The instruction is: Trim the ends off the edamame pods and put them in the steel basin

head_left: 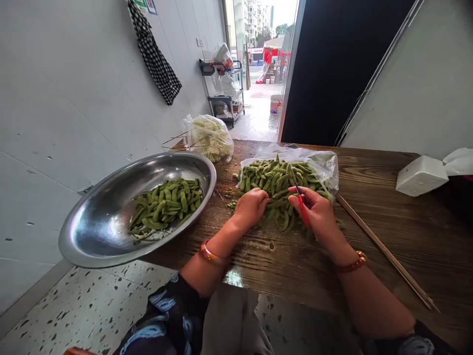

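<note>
A heap of green edamame pods (pixel 273 175) spills from a clear plastic bag (pixel 328 162) onto the wooden table. My right hand (pixel 316 212) grips red-handled scissors (pixel 302 204), their blades pointing up and away over the pods. At the near left side of the heap is my left hand (pixel 251 207), its fingers curled together. Whether a pod is pinched in it is hidden. To the left, a large metal basin (pixel 99 224) holds more edamame pods (pixel 166 204).
A bag of cauliflower (pixel 209 138) stands at the table's far left corner. Long thin sticks (pixel 384 251) lie across the right side of the table (pixel 373 177). A white tissue pack (pixel 421 175) sits at the right. Beyond the table is a wheeled cart (pixel 223 93) near the doorway.
</note>
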`<state>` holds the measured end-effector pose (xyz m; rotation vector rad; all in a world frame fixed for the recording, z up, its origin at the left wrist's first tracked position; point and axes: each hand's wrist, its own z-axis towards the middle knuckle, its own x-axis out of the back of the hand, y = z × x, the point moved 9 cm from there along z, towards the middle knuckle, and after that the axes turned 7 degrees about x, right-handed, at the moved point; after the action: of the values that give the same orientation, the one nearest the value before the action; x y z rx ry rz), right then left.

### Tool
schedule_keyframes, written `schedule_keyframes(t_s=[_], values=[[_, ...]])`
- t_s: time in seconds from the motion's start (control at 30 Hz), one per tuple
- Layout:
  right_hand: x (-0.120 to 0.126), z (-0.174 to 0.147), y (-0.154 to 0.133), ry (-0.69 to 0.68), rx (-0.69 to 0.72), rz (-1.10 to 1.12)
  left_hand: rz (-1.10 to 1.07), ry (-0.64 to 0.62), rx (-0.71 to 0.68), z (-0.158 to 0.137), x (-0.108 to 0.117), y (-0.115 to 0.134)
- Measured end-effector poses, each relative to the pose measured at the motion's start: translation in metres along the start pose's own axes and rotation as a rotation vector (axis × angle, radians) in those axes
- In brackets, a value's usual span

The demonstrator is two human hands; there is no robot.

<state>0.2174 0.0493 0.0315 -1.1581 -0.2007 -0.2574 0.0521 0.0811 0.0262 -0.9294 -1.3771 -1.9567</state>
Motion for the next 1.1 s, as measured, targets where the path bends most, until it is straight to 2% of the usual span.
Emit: schedule_keyframes(t_s=[0.13, 0.23, 0.37, 0.5, 0.6, 0.73, 0.9, 0.97, 1.1], values=[[-0.001, 0.001, 0.0, -0.013, -0.008, 0.008, -0.472, 0.091, 0.152, 0.005, 0.023, -0.019], [-0.005, 0.001, 0.0, -0.068, -0.011, -0.009, -0.864, 0.091, 0.297, 0.003, 0.022, -0.035], [-0.015, -0.002, -0.001, -0.167, -0.016, -0.062, -1.148, 0.122, 0.321, 0.003, 0.02, -0.04], [-0.024, -0.005, -0.001, -0.241, -0.029, -0.101, -1.249, 0.125, 0.33, 0.003, 0.018, -0.039], [-0.026, -0.006, -0.002, -0.26, -0.021, -0.12, -1.187, 0.099, 0.316, 0.0, 0.016, -0.032], [-0.024, -0.005, -0.003, -0.233, 0.01, -0.119, -1.08, 0.034, 0.297, -0.003, 0.01, -0.021], [-0.021, -0.006, -0.001, -0.177, 0.018, -0.107, -1.116, -0.001, 0.286, -0.005, 0.005, -0.015], [-0.019, -0.006, 0.0, -0.145, 0.017, -0.116, -1.188, -0.052, 0.296, -0.006, 0.0, -0.012], [-0.019, -0.007, -0.002, -0.127, 0.039, -0.126, -1.287, -0.245, 0.333, -0.012, -0.02, 0.001]])
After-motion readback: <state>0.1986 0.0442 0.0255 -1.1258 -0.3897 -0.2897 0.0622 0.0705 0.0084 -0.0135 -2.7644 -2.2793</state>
